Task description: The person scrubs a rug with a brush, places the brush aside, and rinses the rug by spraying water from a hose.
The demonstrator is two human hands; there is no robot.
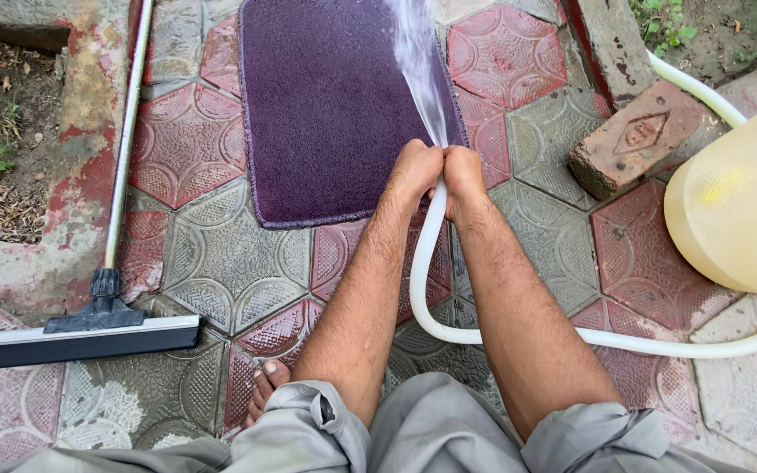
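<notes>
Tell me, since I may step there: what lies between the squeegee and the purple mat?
In the head view, only bare patterned paving tiles lie between the squeegee and the purple mat; nothing else sits on that stretch.

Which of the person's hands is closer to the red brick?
The right hand. It grips the white hose on the side facing the brick, which lies further to its right. The left hand grips the hose on the far side, toward the purple mat.
</notes>
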